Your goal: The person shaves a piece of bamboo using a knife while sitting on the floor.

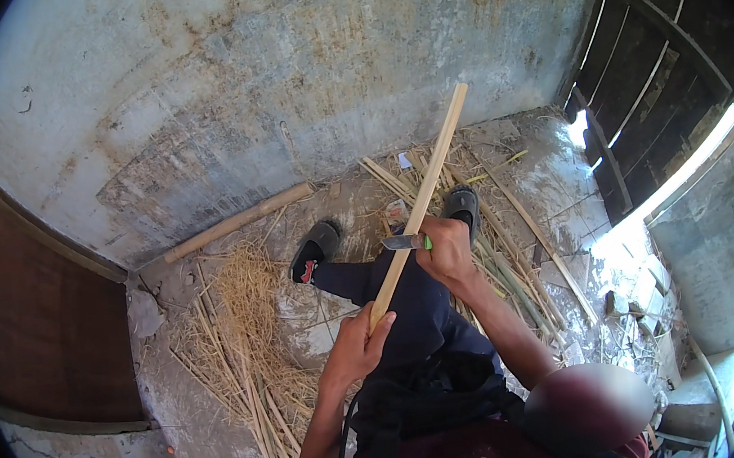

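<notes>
A long, pale bamboo strip point(436, 162) slants across my view, from above my lap up toward the wall. Its near end is gripped in my left hand point(354, 350), with the fingers wrapped round it and the thumb along it. My right hand point(448, 252) is closed on the green handle of a knife point(399, 242). The blade lies crosswise over the strip about midway along it and seems to touch it. Beneath the strip are my dark trouser legs, with a dark shoe point(320, 241) on the left and another shoe point(462, 206) on the right.
A heap of curly shavings point(252, 292) covers the floor at left, with thin strips beside it. A bamboo pole point(240, 223) lies along the stained wall point(278, 85). More strips point(517, 275) spread right of my legs. Rubble point(637, 298) lies near the dark plank door point(656, 60).
</notes>
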`<state>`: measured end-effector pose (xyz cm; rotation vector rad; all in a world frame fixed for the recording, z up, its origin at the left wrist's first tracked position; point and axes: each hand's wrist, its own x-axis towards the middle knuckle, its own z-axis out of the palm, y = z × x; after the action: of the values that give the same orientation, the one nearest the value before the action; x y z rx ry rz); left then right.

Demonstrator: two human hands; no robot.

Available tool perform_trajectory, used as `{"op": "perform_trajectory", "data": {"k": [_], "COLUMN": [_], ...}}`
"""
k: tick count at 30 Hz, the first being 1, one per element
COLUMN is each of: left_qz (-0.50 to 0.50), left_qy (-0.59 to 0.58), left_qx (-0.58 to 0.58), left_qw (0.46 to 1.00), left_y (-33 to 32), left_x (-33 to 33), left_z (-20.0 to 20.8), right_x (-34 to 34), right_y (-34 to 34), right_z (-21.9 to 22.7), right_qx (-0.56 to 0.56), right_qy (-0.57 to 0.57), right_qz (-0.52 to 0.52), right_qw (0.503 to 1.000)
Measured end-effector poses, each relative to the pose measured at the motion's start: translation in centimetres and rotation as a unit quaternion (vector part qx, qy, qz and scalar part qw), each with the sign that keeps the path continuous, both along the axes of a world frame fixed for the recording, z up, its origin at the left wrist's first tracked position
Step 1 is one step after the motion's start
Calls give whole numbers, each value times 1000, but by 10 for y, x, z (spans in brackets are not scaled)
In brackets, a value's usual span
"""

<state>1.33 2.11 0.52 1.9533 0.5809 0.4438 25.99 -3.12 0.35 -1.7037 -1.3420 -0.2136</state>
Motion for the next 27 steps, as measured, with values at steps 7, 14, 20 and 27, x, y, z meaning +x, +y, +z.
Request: {"op": "perform_trajectory", "data": {"k": [7, 14, 20, 27], "left_qz": [-18, -20, -5, -1], "left_qy": [14, 11, 39, 10], "left_qx": [10, 14, 11, 16], "left_qw": [1000, 1000, 999, 1000], "left_y": [0, -1, 0, -3], "left_x": [0, 0, -4, -12], "left_z": [13, 19, 9, 13], "right_x": [3, 13, 16, 32], "right_y": [1, -3, 0, 5], "right_z": [-11, 1, -2, -3], "right_qx": [11, 11, 20, 7], "right_qy": [-4, -20, -34, -43], "right_qz": [-41, -70, -73, -118], "right_qw": [999, 997, 997, 992]}}
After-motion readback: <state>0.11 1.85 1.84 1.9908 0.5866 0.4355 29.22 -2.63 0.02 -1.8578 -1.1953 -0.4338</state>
